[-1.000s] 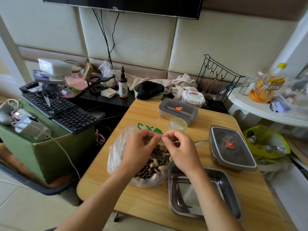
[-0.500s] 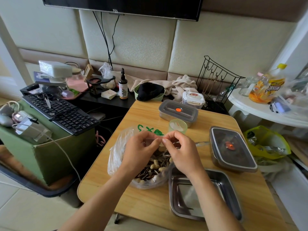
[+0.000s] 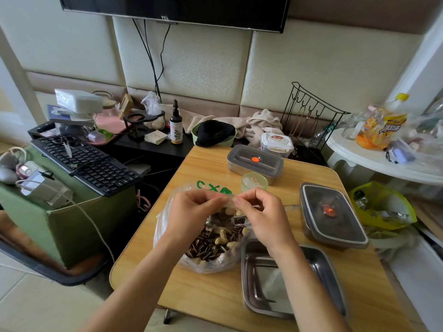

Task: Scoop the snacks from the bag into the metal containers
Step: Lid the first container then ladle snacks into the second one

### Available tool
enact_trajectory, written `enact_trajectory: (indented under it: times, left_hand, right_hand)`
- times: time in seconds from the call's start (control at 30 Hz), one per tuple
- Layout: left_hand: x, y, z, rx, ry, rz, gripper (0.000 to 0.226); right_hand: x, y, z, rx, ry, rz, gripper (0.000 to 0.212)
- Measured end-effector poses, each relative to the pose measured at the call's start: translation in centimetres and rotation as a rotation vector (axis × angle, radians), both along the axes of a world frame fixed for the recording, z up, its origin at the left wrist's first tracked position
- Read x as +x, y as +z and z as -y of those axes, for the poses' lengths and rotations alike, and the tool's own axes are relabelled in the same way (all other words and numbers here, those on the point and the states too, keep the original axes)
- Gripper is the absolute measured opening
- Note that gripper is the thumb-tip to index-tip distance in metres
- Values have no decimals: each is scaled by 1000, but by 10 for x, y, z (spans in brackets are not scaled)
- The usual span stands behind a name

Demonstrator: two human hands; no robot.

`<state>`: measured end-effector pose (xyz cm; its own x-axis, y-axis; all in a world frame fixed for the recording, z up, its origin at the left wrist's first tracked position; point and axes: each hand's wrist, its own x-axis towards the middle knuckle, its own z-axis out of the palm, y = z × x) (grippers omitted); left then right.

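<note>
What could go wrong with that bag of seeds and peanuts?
The left hand and right hand both pinch the top of the thin clear plastic bag. A hard pull might tear it and spill the sunflower seeds and peanuts over the wooden table. The open rectangular metal tray lies under the right forearm near the table's front edge, so a bump might knock it off.

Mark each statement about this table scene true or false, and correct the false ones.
1. The left hand and right hand both pinch the bag at its rim. True.
2. The bag holds only peanuts. False: sunflower seeds lie in it too.
3. The near tray is lidded. False: it is open.
4. The far box and the right box are both lidded. True.
</note>
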<state>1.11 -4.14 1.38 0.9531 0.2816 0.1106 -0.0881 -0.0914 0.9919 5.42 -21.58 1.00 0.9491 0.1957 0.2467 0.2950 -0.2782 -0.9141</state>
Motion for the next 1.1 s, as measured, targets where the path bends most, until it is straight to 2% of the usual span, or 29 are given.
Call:
enact_trajectory:
  times: [0.27,0.53,0.73,0.9,1.0,1.1]
  left_hand:
    - [0,-1,-13,116,-101,-53,21]
    - [-6,6,-11,-91,-81,-43,31]
    - [-11,1,1,-85,-228,-35,31]
    - [-14,-5,17,-88,-274,2,54]
    - [-12,-8,20,-81,-268,18,54]
    - [-12,-8,22,-85,-272,30,47]
  right_hand:
    - [-1,3,6,-38,44,-12,7]
    - [-6,4,11,2,48,-59,6]
    - [-14,3,13,124,-18,-32,7]
    - [-16,1,22,230,-131,-63,2]
    - [-19,-4,24,207,-139,-47,24]
    - [-23,-3,31,147,-27,26,26]
